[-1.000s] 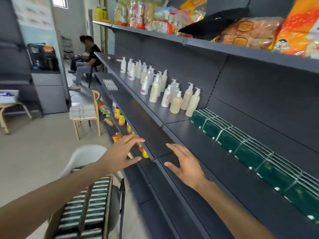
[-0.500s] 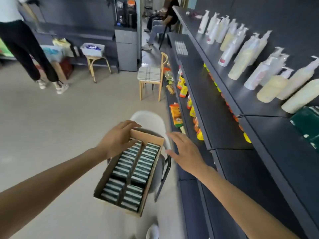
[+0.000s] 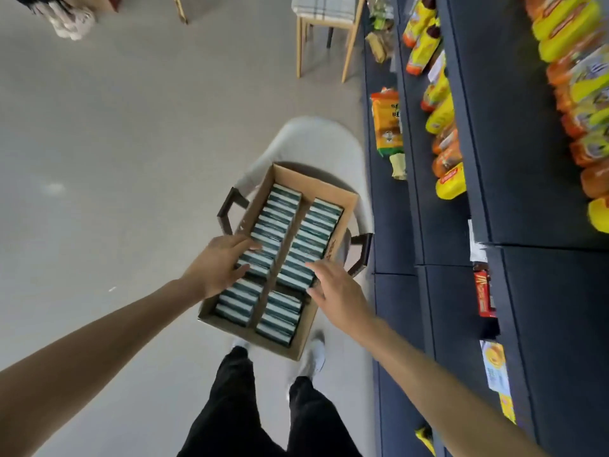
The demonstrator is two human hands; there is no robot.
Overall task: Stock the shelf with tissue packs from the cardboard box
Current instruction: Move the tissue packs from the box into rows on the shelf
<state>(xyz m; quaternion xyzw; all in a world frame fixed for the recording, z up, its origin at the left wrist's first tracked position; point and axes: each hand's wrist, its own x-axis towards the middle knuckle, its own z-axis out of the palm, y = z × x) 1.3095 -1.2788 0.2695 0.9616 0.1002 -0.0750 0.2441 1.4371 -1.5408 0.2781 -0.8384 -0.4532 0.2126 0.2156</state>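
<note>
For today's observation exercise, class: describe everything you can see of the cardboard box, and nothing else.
The cardboard box is a shallow, open-topped tray of plain brown card, with some red print on its right wall. It lies skewed on the seat of a white chair. Two rows of dark green tissue packs stand on edge inside, split by a narrow gap. The left hand rests with spread fingers on the left row; the right hand reaches over the right wall, fingertips at the right row.

The tissue packs (image 3: 263, 255) beneath the left hand's (image 3: 219, 265) fingers are partly hidden. The box (image 3: 333, 191) edge under the right hand (image 3: 336, 291) is covered. Snack packets (image 3: 590, 103) are blurred, their labels unreadable.
</note>
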